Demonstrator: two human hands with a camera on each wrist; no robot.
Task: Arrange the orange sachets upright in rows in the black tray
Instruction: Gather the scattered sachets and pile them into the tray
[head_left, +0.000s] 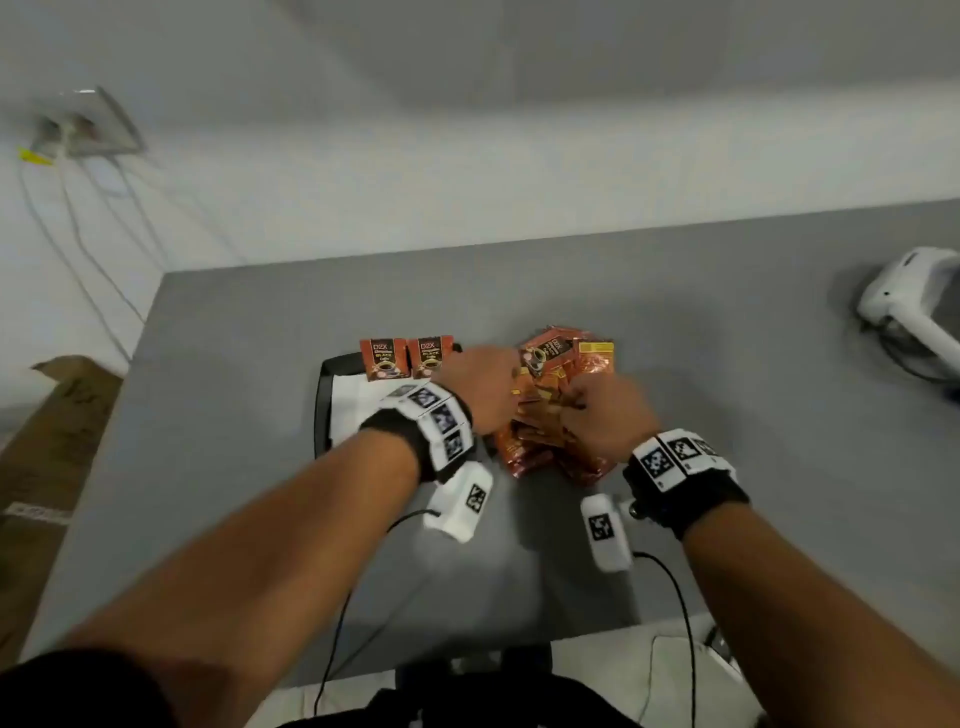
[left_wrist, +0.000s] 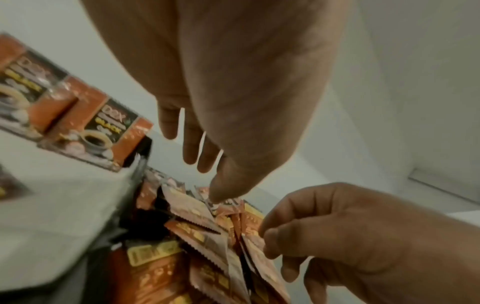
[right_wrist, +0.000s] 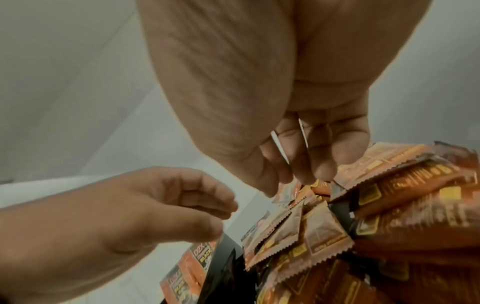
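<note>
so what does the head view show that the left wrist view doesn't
Only the head view shows the grey table, both wristbands, the white device at the far right and the wall socket. Only the left wrist view shows the left hand from beneath, fingers straight, thumb tip at the pile, and the sachets' serrated edges. Both show two upright sachets in the black tray, the loose pile and the right hand.

Left hand above the sachet heap

The left hand (left_wrist: 233, 98) hangs with fingers loose over a heap of orange sachets (left_wrist: 207, 246); the right hand (left_wrist: 350, 236), fingers curled, touches the heap's right edge. Two sachets (left_wrist: 98, 133) stand upright at far left in the black tray (left_wrist: 140, 156).
</note>
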